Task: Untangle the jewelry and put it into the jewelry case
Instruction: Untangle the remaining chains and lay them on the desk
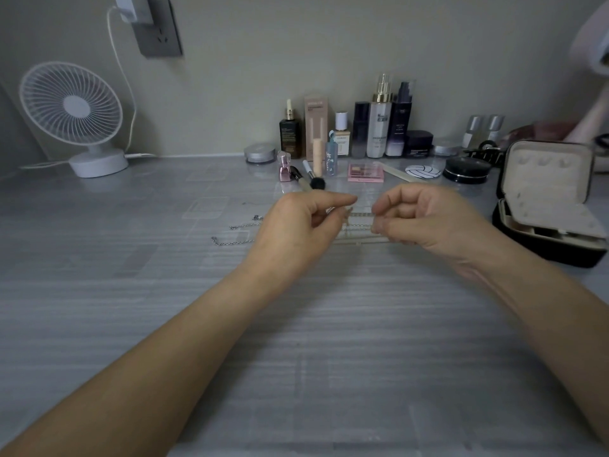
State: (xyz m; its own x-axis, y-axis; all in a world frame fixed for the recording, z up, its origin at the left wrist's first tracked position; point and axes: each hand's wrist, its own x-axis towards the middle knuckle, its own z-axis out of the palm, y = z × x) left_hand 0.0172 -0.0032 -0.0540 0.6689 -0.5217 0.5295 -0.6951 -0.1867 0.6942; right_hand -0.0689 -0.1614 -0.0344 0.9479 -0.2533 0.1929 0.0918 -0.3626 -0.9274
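A plain beige wall (296,44) backs a grey, streaked desk top (99,291) in dim, even light. High on the left, a dark wall socket (161,31) holds a white charger (131,8). Its white cable (127,87) drops behind a white desk fan (71,105). Cosmetic bottles (379,127) line the wall further right.

Count: hands 2, left hand (296,232) and right hand (425,222). Strands (362,214) between them: at least 3 (blurred, exact number unreadable). Silver chain ends (232,227): 3. Jewelry case (547,179): 1. Fan (71,108): 1. Makeup brushes (308,171): 2. Round compacts (260,152): 3.
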